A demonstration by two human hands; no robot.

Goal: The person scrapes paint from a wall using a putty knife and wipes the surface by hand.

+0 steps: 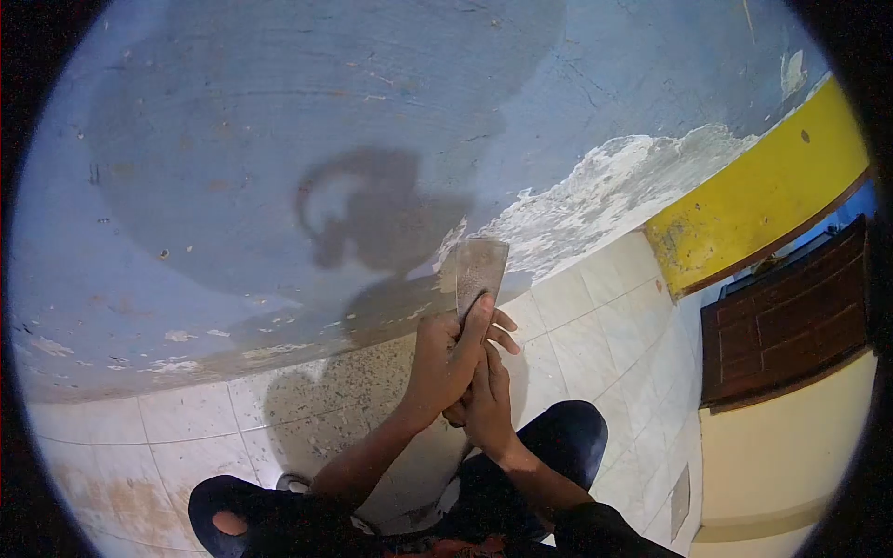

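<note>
A putty knife (481, 265) with a wide, dusty metal blade points up toward the blue wall (233, 102). Its blade edge overlaps the lower part of the wall in this view, by the peeled patch. My left hand (442, 363) is closed round the knife, thumb laid along the blade and fingertips showing past its right side. Just below, my right hand (486, 405) is closed where the handle would be, against the left hand. Both hands hide the handle.
White bare plaster (614, 191) shows where paint has come off low on the wall. Paint flakes (321, 418) lie scattered over the tiled floor (191, 418). A yellow wall section (763, 191) and a dark wooden door (786, 321) stand at right. My knees are bent below.
</note>
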